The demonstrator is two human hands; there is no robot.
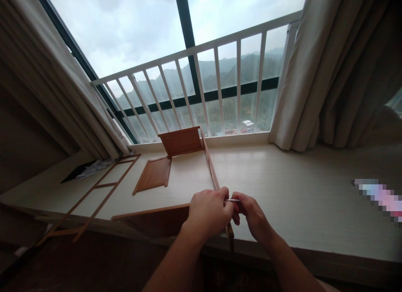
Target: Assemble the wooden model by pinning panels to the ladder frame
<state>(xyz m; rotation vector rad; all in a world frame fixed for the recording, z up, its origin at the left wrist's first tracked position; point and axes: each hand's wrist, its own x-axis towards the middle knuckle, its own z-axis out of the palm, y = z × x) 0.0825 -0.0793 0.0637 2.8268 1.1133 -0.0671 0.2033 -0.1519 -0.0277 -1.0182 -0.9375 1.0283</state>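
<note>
My left hand (209,211) is closed around the near end of a long thin wooden rail (211,166) that runs back across the pale sill to an upright wooden panel (181,141). Close beside it, my right hand (251,214) pinches a small thin metal piece (232,200), a screw or pin, pointing at the rail just by my left fingers. A dark wooden panel (153,218) stands at the front edge, under and left of my left hand.
A flat wooden panel (153,175) lies on the sill (298,191), with a thin open wooden frame (100,191) further left. Curtains hang at both sides. A white railing (201,86) guards the window behind. A blurred patch sits at the right edge.
</note>
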